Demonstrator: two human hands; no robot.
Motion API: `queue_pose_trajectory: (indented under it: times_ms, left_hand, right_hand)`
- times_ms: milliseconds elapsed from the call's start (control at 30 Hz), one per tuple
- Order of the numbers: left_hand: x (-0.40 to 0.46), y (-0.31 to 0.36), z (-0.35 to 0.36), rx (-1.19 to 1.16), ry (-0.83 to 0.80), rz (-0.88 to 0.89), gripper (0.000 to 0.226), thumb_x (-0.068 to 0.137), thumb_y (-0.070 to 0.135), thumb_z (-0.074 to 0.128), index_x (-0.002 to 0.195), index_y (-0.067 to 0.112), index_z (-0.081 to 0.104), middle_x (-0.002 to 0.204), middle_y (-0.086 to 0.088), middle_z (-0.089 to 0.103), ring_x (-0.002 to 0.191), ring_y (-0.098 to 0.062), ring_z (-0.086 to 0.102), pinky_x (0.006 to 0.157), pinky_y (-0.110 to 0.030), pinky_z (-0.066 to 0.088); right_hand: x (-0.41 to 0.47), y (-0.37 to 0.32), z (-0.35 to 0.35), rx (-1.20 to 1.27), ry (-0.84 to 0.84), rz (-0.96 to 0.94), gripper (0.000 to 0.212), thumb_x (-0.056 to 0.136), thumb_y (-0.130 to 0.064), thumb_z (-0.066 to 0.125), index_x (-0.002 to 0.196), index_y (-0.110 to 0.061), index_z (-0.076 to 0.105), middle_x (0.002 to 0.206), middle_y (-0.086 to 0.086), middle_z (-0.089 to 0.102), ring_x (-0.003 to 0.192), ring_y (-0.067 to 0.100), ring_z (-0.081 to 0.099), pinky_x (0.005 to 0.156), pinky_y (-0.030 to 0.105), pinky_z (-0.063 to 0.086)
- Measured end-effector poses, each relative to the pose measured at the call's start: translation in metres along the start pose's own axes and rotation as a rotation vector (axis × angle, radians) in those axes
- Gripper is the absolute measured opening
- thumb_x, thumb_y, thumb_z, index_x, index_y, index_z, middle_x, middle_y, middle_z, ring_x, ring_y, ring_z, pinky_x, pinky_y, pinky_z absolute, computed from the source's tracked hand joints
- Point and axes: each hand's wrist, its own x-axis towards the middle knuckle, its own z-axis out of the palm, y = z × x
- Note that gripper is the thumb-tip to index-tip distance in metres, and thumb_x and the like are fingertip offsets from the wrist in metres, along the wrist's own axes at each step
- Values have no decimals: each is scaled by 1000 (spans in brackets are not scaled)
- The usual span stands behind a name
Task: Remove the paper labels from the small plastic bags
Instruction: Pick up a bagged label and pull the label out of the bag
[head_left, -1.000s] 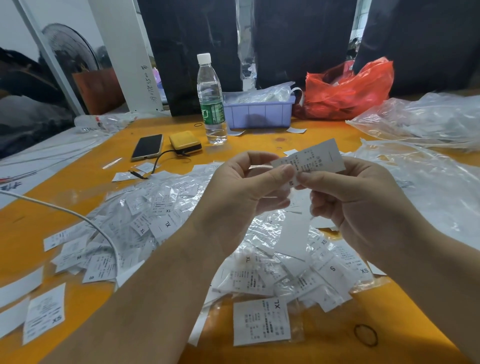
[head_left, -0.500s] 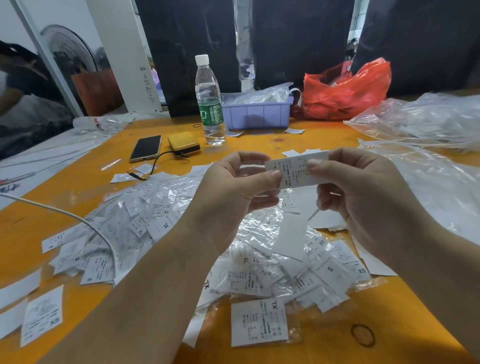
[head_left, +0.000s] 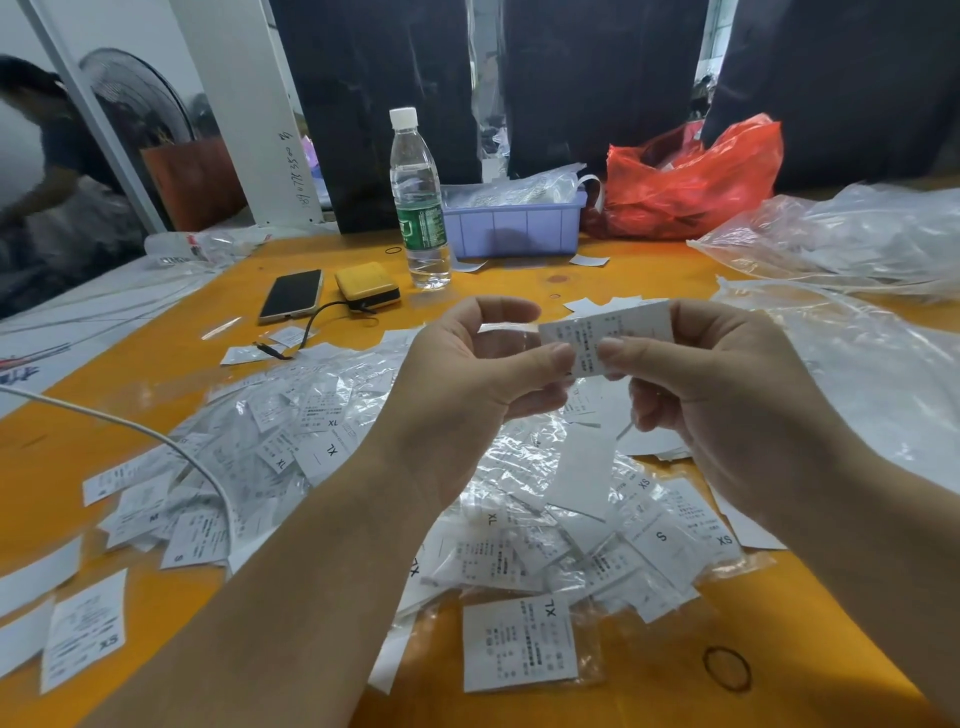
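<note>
Both hands pinched one item above the table's middle: left hand the small clear bag, right hand its paper label.

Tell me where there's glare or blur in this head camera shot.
Head view: glare glints off the pile of bags and the plastic sheet; the person at far left is blurred; wide-angle bending curves the table edges; the label print is too soft to read.
</note>
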Motion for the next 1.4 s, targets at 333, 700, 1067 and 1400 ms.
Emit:
queue_pose_trajectory:
  times_ms: [333,700,1067,1400]
  left_hand:
    - [-2,0,1,35,-33,-9,47,60,11,78,102,11,59,83,-11,75,69,-22,71,61,-28,57]
    - [-4,8,-3,178,-114,-54,40,64,13,77,102,10,64,81,-10,75,71,-22,72,63,-29,59]
    - [-5,7,-3,268,-55,4,16,84,9,71,98,13,64,79,-5,75,70,-18,72,58,-25,57]
    - [-4,6,-4,278,-75,-1,12,85,5,70,96,10,67,83,-6,76,76,-17,73,61,-24,57]
  right_hand:
    - [2,1,0,89,-20,17,21,61,-18,77,75,-6,69,59,8,59,44,12,42,45,24,38]
    - [-1,-7,-1,-131,-33,-122,20,75,0,76,64,-14,68,53,-2,57,45,8,43,46,21,36]
    - [-3,-9,0,-124,-81,-119,11,75,2,75,71,-4,67,58,9,57,47,11,42,45,22,35]
    - [0,-10,-2,-95,-184,-39,21,74,6,73,61,-10,66,56,14,48,46,15,37,43,24,34]
